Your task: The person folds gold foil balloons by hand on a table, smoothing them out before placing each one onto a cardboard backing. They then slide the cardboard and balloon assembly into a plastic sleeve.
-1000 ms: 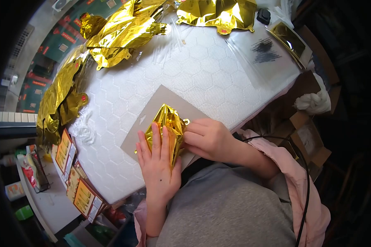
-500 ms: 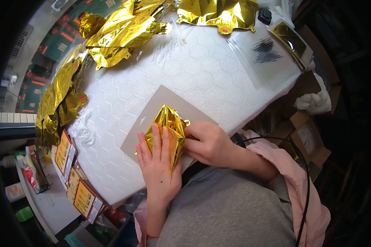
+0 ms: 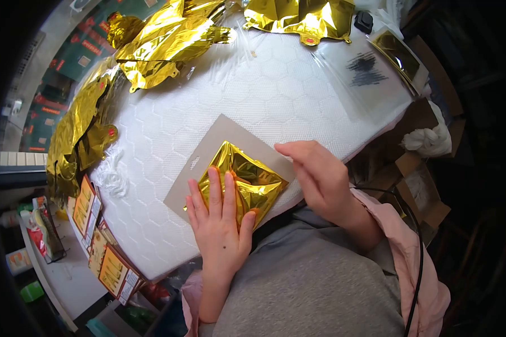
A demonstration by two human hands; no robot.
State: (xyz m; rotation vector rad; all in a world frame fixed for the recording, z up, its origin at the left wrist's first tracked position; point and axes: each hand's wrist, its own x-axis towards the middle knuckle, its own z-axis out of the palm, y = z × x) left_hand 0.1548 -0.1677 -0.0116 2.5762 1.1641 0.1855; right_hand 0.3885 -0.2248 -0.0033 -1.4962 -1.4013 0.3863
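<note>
A folded gold foil piece (image 3: 258,181) lies on a grey card (image 3: 203,147), which has a small slot near its left edge. My left hand (image 3: 222,227) rests flat on the foil's left part, fingers spread, covering some of it. To the right, my right hand (image 3: 320,180) is off the foil, held above the card's right corner and the table edge. Its index finger stretches out to the left and the other fingers are curled beneath; nothing shows in it.
Gold foil balloons (image 3: 168,50) lie along the table's far and left sides. White strings (image 3: 112,177) and printed cards (image 3: 118,272) are at the left. Clear plastic sleeves (image 3: 348,84) lie at the back right, with open cardboard boxes (image 3: 419,185) beyond the edge.
My right hand has let go of the foil and moved right. The foil's right side is now spread out flatter over the card. My left hand has stayed nearly in place.
</note>
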